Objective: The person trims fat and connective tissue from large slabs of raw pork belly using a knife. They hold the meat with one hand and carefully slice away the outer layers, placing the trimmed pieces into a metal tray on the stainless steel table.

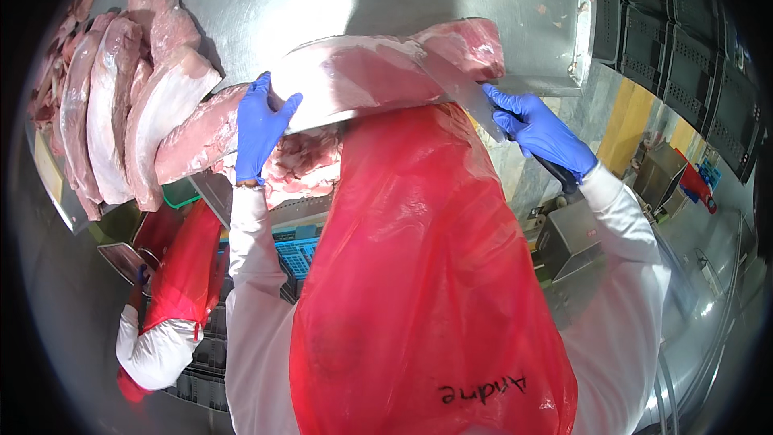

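A long, pale slab of raw meat (354, 72) lies across the near edge of the steel table, right in front of my apron. At its left end rests my left hand (264, 125) in a blue glove, thumb and fingers spread against the meat. My right hand (551, 135), gloved in blue too, is closed round the black handle of a knife (463, 89). The blade slants up and leftward over the slab near its right end, where a darker pink portion (469, 47) sticks out. Whether the edge is in the meat or only on it, I cannot tell.
Several long meat strips (113, 105) are heaped at the left of the steel table (515, 0). Meat pieces (302, 165) sit below my left hand. Black crates (644, 40) stand at the right. A co-worker in a red apron (185, 274) is at the lower left.
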Demonstrator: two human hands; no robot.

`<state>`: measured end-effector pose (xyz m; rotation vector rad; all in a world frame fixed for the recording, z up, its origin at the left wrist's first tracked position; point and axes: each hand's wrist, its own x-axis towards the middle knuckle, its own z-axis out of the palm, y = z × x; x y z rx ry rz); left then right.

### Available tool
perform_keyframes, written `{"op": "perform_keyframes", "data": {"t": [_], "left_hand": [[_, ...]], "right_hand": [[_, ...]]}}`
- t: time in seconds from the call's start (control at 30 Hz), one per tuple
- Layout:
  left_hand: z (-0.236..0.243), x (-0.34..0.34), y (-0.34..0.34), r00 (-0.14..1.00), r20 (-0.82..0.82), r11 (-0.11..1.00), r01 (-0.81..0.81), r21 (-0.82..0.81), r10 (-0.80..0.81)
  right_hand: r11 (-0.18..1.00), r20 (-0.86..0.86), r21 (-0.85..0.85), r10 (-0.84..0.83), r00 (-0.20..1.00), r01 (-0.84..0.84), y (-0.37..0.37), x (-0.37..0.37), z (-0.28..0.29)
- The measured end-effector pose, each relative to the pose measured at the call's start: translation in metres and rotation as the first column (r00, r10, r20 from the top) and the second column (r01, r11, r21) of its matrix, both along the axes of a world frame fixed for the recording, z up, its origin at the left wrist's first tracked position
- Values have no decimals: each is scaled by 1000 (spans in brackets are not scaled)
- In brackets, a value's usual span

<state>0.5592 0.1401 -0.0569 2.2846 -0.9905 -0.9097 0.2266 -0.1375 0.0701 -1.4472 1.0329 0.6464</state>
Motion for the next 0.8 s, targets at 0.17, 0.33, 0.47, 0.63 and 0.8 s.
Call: {"op": "perform_keyframes", "data": {"t": [0.17,0.33,0.47,0.63,0.8], "left_hand": [[12,-5,-4,992,-104,995,-55,86,64],[6,-6,-7,1000,-20,999,19,28,-19],[-5,-12,1,1000,3,1000,-12,-28,12],[-31,-30,-1,993,116,991,25,-131,-10],[21,-29,-57,953,-228,961,237,145,-201]], "right_hand": [[974,166,-200,142,976,-108,15,32,-26],[973,297,-213,150,943,-88,18,22,-27],[947,212,-289,209,955,-143,19,21,-17],[900,187,-415,230,955,-135,-22,-22,24],[866,107,-442,-206,973,232,-49,-33,60]]}}
